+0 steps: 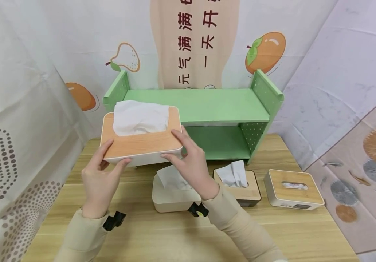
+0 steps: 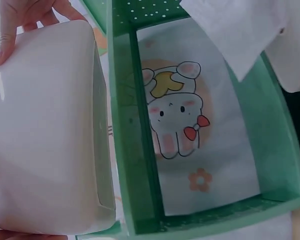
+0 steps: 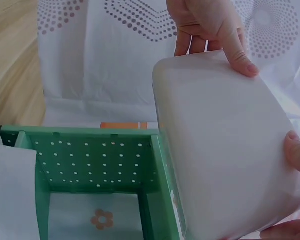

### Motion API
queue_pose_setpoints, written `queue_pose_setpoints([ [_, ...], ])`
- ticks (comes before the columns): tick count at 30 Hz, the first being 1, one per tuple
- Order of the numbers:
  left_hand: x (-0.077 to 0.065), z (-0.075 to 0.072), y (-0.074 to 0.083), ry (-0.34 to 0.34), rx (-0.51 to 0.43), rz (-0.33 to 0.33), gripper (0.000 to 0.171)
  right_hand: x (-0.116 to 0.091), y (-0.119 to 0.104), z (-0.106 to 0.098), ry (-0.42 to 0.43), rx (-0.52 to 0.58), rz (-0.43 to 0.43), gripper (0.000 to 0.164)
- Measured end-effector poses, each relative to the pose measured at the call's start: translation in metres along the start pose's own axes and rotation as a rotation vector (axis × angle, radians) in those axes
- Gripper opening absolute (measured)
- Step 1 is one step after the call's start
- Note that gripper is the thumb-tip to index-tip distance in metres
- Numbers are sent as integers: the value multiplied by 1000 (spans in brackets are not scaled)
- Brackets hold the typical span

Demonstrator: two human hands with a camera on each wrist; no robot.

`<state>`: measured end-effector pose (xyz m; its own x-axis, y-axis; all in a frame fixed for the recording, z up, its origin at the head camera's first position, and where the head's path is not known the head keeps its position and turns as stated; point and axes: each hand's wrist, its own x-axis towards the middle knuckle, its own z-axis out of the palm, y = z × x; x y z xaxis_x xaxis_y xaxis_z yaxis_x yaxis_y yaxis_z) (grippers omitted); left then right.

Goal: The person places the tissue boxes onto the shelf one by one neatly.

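Between both hands a tissue box (image 1: pixel 138 145) with a wood-grain lid and white sides is held up in front of the left part of a green two-tier shelf (image 1: pixel 222 103). White tissue (image 1: pixel 138 118) puffs out of its top. My left hand (image 1: pixel 100 185) grips the box's near left corner, thumb on the front side. At the right end my right hand (image 1: pixel 192 162) grips it, fingers over the lid and thumb on the front side. Both wrist views show the white wall of the box (image 2: pixel 45 135) beside the green shelf (image 3: pixel 102 155).
On the wooden table (image 1: pixel 135 233) stand a cream tissue box (image 1: pixel 171 203) partly behind my right hand, a dark box with a wooden lid (image 1: pixel 251 187), and a white box with a wooden lid (image 1: pixel 309 180) at the right. A printed curtain (image 1: pixel 86 32) hangs behind.
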<state>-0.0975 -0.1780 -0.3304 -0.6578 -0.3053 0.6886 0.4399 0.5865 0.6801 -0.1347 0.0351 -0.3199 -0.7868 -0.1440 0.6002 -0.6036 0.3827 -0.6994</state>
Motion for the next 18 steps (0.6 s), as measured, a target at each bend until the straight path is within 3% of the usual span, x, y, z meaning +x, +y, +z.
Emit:
queue_pose_setpoints([
  [13,31,29,10,-79,18,16,63,23,9,-21,103,-33,-45,61],
  [18,42,43,9,-109,32,21,62,33,16,-23,115,-49,-25,58],
])
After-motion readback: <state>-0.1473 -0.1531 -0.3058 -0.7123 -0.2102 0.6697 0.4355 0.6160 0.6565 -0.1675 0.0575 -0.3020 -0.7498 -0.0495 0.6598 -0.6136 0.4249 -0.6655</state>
